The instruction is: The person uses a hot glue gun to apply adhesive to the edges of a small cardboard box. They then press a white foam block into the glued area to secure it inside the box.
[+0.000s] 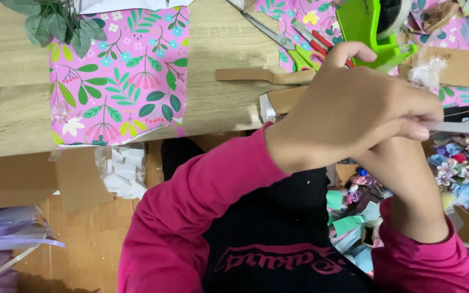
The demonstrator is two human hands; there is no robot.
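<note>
Clear tape strip (460, 127) pinched by left hand (348, 108), hiding right hand's (408, 184) grip.

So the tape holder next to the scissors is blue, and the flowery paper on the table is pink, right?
Not quite. The head view shows the tape holder is bright green, not blue. It does sit next to the scissors, and the flowery paper on the table is pink.

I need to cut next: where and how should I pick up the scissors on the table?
Take the scissors by their green and red handle loops, reaching from the near side beside the left hand; the blades point away to the upper left.
</note>
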